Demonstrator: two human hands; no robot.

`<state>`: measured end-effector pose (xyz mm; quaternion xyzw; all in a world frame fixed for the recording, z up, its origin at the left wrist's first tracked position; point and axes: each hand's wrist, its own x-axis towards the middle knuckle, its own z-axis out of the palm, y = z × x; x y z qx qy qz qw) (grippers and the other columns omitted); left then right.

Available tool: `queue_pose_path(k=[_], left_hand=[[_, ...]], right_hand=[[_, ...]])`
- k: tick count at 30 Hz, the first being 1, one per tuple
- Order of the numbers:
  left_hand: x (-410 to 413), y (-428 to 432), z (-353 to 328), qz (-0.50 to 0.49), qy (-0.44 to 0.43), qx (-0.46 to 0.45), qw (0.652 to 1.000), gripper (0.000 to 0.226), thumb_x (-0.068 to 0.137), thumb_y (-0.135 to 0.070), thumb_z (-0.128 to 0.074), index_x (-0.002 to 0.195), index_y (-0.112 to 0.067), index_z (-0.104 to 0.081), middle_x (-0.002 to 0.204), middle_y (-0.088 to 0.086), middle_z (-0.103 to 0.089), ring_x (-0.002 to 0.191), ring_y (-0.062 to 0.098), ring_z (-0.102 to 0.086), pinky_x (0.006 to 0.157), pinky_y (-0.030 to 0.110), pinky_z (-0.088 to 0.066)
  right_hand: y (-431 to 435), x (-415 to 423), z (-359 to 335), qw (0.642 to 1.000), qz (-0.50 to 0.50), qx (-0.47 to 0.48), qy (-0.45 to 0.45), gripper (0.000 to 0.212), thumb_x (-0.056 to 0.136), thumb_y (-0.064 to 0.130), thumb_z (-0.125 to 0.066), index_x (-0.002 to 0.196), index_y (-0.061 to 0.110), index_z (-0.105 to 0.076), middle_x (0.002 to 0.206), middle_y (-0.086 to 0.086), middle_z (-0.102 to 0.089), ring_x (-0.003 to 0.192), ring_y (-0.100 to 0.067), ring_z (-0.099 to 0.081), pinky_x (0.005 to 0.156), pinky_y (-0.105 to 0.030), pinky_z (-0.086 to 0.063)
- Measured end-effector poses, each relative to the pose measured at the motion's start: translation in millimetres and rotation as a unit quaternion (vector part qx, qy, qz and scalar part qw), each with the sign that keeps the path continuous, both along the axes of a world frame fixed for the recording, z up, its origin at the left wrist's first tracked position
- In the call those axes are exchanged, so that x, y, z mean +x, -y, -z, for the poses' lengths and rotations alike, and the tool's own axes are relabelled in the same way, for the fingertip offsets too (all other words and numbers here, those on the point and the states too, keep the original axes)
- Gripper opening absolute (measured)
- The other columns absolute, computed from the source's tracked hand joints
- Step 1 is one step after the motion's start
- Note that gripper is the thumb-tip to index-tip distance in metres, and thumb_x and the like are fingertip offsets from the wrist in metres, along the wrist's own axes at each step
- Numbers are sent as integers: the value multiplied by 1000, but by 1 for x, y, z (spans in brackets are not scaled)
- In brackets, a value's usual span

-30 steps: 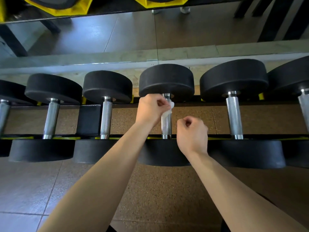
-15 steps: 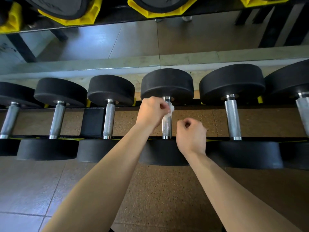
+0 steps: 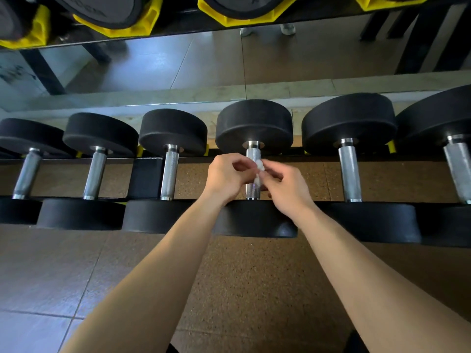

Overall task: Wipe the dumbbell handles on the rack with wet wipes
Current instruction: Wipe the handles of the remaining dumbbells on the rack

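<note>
Both hands are pinching a wet wipe at the centre dumbbell handle

From the frame's bottom, the left hand (image 3: 226, 178) and right hand (image 3: 285, 188) are meeting mid-frame, jointly gripping the crumpled white wipe (image 3: 259, 171) against the knurled handle (image 3: 252, 174), hiding its middle; neighbouring dumbbells (image 3: 169, 171) are lining the rack (image 3: 146, 178), yellow cradles (image 3: 132, 28) sitting upper left. No readable writing.

A black rack (image 3: 145, 178) carries a row of black-ended dumbbells: one (image 3: 254, 123) lies under the hands, three (image 3: 173, 131) to their left, two (image 3: 349, 123) to their right.
</note>
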<state>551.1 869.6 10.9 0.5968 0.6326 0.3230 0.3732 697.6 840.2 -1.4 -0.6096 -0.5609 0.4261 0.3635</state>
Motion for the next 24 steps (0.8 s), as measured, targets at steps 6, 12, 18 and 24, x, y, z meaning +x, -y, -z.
queue_pose_path(k=[6,12,18,24], left_hand=[[2,5,7,-40,58,16,997,8,86,-19,-79,88,-24,-72,85,-7,-75,82,6,-72,79,35,-61],[5,7,13,-177,19,69,982,6,87,-20,-65,89,-25,-64,83,-8,-69,83,10,-66,80,35,-58],[5,6,11,-200,12,60,978,7,88,-19,-65,89,-25,-64,85,-9,-68,83,5,-63,69,15,-44],[5,5,9,-192,7,57,980,7,90,-18,-67,91,-25,-64,85,-10,-66,82,3,-61,67,10,-42]], right_hand=[[-21,10,5,996,-29,-10,-84,31,93,19,-70,123,28,-69,111,9,-72,106,-10,-67,93,-43,-57],[-51,0,4,986,76,116,89,21,93,17,-69,114,19,-72,109,3,-72,99,-8,-65,86,-21,-53],[-56,-4,16,977,-17,133,165,22,93,27,-69,112,16,-73,109,0,-66,93,-8,-62,81,-15,-48],[-58,0,26,971,-25,151,183,20,91,27,-71,107,16,-76,106,1,-67,93,-7,-60,82,-17,-44]])
